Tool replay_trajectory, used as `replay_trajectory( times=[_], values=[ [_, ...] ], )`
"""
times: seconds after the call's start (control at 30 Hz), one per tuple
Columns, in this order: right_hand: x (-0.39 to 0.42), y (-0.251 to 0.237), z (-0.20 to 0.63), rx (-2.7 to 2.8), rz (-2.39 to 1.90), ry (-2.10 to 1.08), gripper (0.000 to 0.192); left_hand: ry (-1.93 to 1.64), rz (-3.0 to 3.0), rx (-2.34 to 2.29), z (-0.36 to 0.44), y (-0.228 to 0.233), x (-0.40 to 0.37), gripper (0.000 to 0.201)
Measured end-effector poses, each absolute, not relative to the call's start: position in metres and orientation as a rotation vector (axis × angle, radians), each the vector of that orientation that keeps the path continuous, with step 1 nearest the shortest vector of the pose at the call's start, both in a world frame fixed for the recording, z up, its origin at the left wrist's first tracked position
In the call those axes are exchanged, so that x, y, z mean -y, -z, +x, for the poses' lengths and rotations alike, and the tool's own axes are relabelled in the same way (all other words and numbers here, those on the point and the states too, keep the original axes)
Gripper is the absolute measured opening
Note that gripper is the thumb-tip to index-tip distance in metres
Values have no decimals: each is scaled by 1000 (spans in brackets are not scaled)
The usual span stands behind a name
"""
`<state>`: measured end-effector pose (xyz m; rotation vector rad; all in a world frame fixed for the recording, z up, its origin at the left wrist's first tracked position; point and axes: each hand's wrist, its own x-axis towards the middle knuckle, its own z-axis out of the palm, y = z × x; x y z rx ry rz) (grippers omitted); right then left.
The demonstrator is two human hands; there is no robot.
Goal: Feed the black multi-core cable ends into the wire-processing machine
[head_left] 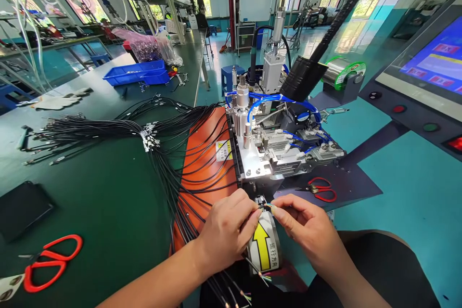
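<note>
The thin black cable (260, 203), with fine coloured wires at its tip, looks light, limp and delicate; best pinched near the end. Left hand (225, 231) and right hand (306, 228) both pinch it before the machine (274, 149), above the bench (101, 202).

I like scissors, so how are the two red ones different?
The big scissors lie on the green bench at lower left, blades tucked toward the picture's edge; the small scissors lie on a dark mat beside the machine, looking smaller and farther away. Both have red handles, and no hand touches either.
</note>
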<state>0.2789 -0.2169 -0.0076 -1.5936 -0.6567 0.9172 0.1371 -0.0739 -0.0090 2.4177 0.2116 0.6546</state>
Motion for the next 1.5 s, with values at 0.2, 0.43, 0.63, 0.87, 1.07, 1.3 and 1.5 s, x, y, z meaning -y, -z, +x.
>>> replay_trajectory(
  times=[0.2, 0.43, 0.63, 0.87, 1.07, 1.3, 1.5],
  values=[
    [215, 9, 280, 668, -1642, -922, 35, -654, 2447, -201, 137, 9, 74, 20],
    [215, 7, 279, 664, -1677, -940, 37, -646, 2453, -191, 137, 9, 74, 20],
    [213, 5, 280, 726, -1726, -904, 38, -633, 2470, -175, 138, 8, 74, 22],
    [214, 4, 284, 811, -1791, -871, 36, -637, 2495, -151, 137, 10, 75, 19],
    [211, 7, 289, 885, -1778, -823, 32, -640, 2516, -168, 136, 12, 74, 13],
    [202, 24, 287, 732, -1680, -887, 36, -680, 2449, -281, 136, 16, 73, 28],
    [196, 36, 287, 691, -1721, -835, 37, -735, 2424, -263, 136, 19, 71, 33]
  ],
)
